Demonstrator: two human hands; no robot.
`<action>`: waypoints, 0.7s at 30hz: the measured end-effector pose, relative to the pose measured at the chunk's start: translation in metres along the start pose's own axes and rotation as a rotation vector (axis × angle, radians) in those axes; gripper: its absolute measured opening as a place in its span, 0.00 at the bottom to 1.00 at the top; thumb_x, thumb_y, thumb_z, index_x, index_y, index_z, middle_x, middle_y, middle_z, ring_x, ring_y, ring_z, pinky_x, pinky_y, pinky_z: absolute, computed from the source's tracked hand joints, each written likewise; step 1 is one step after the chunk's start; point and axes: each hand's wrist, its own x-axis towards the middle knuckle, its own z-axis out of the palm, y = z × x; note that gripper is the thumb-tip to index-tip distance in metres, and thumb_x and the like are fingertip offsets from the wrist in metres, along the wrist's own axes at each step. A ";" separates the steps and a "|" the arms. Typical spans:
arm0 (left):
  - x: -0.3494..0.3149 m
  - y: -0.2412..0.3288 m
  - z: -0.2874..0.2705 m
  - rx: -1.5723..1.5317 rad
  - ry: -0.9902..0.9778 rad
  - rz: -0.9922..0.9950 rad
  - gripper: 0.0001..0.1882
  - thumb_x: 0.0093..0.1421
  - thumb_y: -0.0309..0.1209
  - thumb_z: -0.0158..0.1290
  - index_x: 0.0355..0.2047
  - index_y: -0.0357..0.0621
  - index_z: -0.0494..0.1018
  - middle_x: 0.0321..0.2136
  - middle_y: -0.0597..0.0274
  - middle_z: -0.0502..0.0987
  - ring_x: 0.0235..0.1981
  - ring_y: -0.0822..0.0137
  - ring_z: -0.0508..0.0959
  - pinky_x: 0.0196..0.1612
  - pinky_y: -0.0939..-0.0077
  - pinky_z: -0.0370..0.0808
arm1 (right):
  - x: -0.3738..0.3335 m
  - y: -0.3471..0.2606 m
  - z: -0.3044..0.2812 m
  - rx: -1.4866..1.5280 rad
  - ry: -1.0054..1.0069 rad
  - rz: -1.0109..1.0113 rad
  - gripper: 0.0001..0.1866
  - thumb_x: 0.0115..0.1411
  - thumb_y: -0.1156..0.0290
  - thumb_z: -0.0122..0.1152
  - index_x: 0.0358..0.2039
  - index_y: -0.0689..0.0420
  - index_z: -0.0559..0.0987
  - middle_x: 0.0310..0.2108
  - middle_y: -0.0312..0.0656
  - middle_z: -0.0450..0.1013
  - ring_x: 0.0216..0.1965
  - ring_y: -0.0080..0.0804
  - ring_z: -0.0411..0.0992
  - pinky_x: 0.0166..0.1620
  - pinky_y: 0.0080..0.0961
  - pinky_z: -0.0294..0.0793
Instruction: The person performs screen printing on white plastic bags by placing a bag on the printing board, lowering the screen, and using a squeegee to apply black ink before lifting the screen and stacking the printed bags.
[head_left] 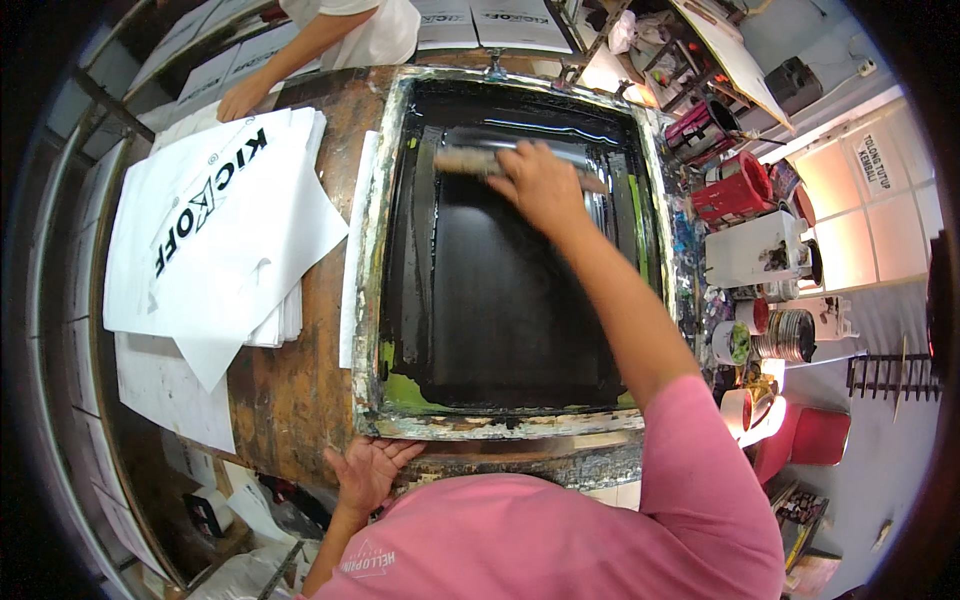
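A screen-printing frame (500, 428) with a paint-crusted rim lies on the worktable in front of me. Its mesh (500, 300) is covered in black ink, with green patches at the lower left and along the right side. My right hand (545, 185) is closed over a squeegee (465, 161) that lies crosswise near the far end of the mesh. Wet ink glistens around the blade. At the frame's near left corner, my left hand (370, 475) is palm up with fingers spread, holding nothing; its fingertips are at the rim.
A stack of printed white sheets (210, 230) lies left on the stained wooden table (290, 390). Another person's hand (245, 97) reaches toward it from the far side. Hinge clamps (497, 65) sit at the frame's far edge. Ink tubs and a red bucket (735, 190) crowd the right.
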 end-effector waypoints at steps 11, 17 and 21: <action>0.001 -0.006 -0.020 -0.170 -0.311 0.065 0.55 0.57 0.80 0.33 0.65 0.47 0.69 0.64 0.45 0.70 0.66 0.43 0.67 0.70 0.34 0.56 | 0.079 0.062 0.001 0.015 -0.183 -0.031 0.25 0.66 0.41 0.53 0.42 0.49 0.82 0.39 0.47 0.80 0.44 0.49 0.78 0.45 0.47 0.78; 0.009 -0.002 -0.021 -0.132 -0.392 0.056 0.55 0.56 0.81 0.32 0.62 0.48 0.73 0.63 0.43 0.70 0.67 0.43 0.67 0.70 0.34 0.55 | 0.011 0.012 -0.023 -0.054 -0.157 0.005 0.22 0.65 0.44 0.55 0.39 0.51 0.79 0.36 0.44 0.78 0.41 0.48 0.79 0.40 0.47 0.78; 0.001 -0.005 -0.018 -0.155 -0.377 0.072 0.54 0.57 0.80 0.32 0.61 0.45 0.74 0.62 0.42 0.72 0.66 0.43 0.68 0.70 0.34 0.54 | -0.083 -0.072 -0.075 0.013 -0.232 -0.006 0.20 0.64 0.48 0.60 0.40 0.53 0.75 0.33 0.44 0.77 0.38 0.48 0.78 0.37 0.47 0.77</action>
